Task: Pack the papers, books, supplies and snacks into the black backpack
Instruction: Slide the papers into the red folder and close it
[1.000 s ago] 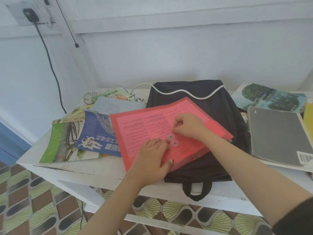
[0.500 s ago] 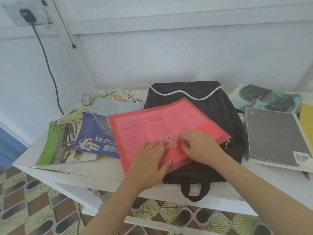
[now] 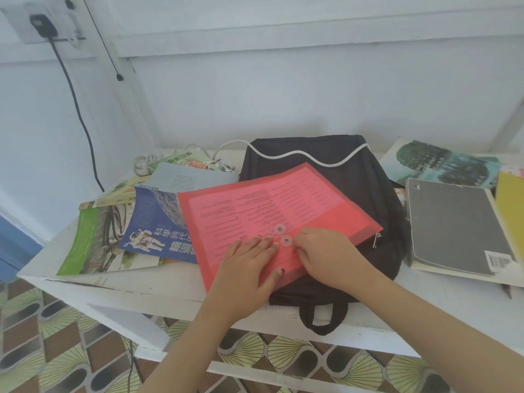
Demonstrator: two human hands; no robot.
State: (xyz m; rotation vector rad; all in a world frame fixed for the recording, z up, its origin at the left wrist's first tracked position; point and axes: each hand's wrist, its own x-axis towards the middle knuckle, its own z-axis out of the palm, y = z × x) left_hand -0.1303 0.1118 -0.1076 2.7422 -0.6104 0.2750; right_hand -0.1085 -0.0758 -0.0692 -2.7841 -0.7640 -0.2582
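Observation:
The black backpack (image 3: 354, 177) lies flat on the white table (image 3: 113, 287), its carry loop hanging over the front edge. A red see-through folder (image 3: 272, 199) with printed papers inside rests slanted on top of it. Two clear fastener discs (image 3: 283, 234) sit near the folder's lower edge. My left hand (image 3: 246, 265) presses flat on the folder just left of the discs. My right hand (image 3: 326, 251) sits right of the lower disc, fingers curled and pinched at the fastener; any string is too thin to see.
Left of the folder lie a blue astronaut book (image 3: 153, 222), a green magazine (image 3: 90, 239) and more books behind them. On the right are a grey book (image 3: 453, 222), a landscape book (image 3: 442, 163) and a yellow item (image 3: 510, 205). A black cable hangs down the wall.
My right hand has moved from above the discs down and round to their right side. My left hand has stayed pressed on the folder.

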